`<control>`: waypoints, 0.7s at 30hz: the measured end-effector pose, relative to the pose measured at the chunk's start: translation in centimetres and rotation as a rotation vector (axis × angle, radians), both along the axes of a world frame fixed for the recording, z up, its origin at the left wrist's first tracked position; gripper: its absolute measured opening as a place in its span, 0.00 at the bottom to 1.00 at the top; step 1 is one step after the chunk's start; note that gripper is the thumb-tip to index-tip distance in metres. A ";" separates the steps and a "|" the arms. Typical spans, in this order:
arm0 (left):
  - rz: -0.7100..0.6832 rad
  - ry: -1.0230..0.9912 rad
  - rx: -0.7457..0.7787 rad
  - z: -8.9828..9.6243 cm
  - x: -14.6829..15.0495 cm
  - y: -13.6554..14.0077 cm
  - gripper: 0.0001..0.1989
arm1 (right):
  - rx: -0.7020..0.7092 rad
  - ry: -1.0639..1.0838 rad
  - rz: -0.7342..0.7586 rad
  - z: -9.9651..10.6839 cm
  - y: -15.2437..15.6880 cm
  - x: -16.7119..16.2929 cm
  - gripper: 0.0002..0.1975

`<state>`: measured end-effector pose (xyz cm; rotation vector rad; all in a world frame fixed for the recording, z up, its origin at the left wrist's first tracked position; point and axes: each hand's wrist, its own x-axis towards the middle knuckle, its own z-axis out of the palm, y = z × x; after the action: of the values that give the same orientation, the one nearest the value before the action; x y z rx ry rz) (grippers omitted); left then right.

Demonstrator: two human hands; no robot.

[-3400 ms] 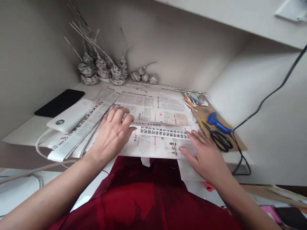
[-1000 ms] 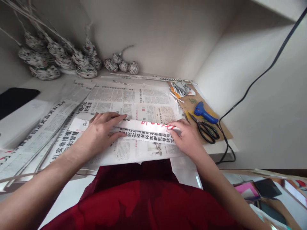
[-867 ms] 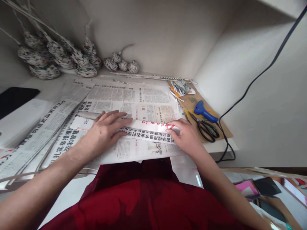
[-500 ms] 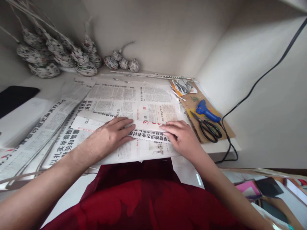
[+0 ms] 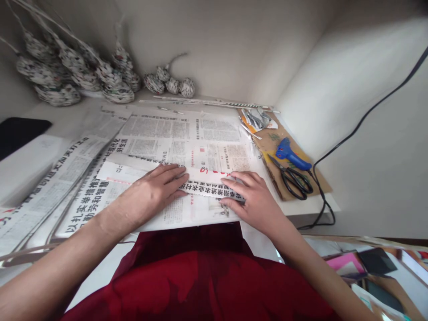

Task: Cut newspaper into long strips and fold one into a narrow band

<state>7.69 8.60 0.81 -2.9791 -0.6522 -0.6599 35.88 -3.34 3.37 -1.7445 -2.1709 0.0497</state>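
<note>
A folded newspaper strip [image 5: 207,180] with black and red print lies across a spread newspaper sheet [image 5: 217,127]. My left hand [image 5: 163,183] rests on the strip's middle-left part, palm down, fingers stretched out to the right. On the strip's right end lie the fingers of my right hand [image 5: 252,198]. Its thumb stands apart from the fingers, just below the strip's lower edge. The strip's left end sticks out beyond my left wrist. What lies under both palms is hidden.
Scissors [image 5: 294,180] and a blue glue gun [image 5: 290,154] lie on cardboard [image 5: 272,180] at right, beside a black cable [image 5: 359,125]. Woven paper gourds [image 5: 117,87] stand at the back left. Thin paper sticks [image 5: 207,103] lie along the wall. More newspaper [image 5: 43,191] lies left.
My right thumb has moved down, away from the fingers, and the right hand has shifted slightly down. My left hand stays in nearly the same place. The view has shifted slightly.
</note>
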 end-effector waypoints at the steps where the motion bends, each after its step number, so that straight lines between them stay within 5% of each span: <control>1: 0.001 0.002 -0.003 0.0 0.0 0.0 0.22 | -0.003 -0.003 -0.003 0.0 0.0 0.0 0.22; 15: 0.042 0.006 -0.050 0.7 -0.1 -0.2 0.23 | -0.065 0.059 0.041 0.9 0.6 -1.8 0.13; 21: 0.166 -0.058 -0.192 1.9 0.1 1.0 0.20 | -0.099 0.083 -0.015 1.8 1.7 -0.9 0.14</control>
<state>7.76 9.64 2.76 -3.0394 -1.0086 -0.7112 34.98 -1.62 5.13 -1.7780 -2.1287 0.2255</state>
